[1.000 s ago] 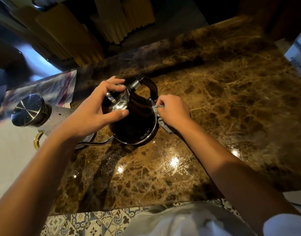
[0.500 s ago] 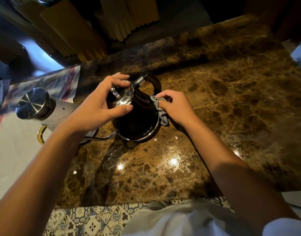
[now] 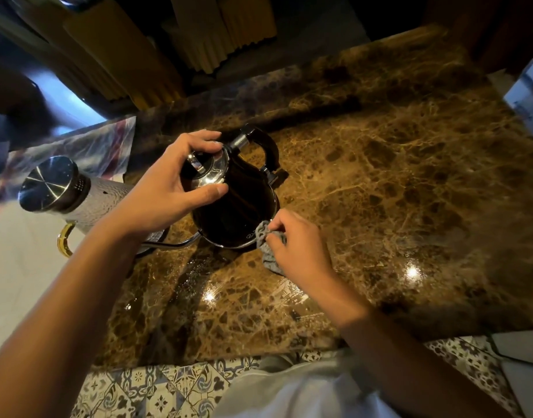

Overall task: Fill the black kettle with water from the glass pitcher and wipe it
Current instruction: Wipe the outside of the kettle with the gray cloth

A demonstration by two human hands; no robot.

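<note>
The black kettle (image 3: 239,212) stands on the brown marble counter (image 3: 395,191), its handle toward the far side and its thin spout pointing left. My left hand (image 3: 165,191) grips its shiny lid from above. My right hand (image 3: 295,245) presses a small grey cloth (image 3: 268,250) against the kettle's lower near-right side. The glass pitcher (image 3: 78,200), with a steel lid and a gold handle, stands left of the kettle, partly hidden behind my left forearm.
A white cloth with a coloured print (image 3: 24,260) covers the counter's left part under the pitcher. A white box (image 3: 527,92) sits at the far right edge. Yellow slatted chairs (image 3: 199,34) stand beyond the counter. Patterned floor tiles (image 3: 168,390) show below the near edge.
My right hand with the cloth has slid from the kettle's handle side down around to its near lower side. My left hand has stayed on the lid.
</note>
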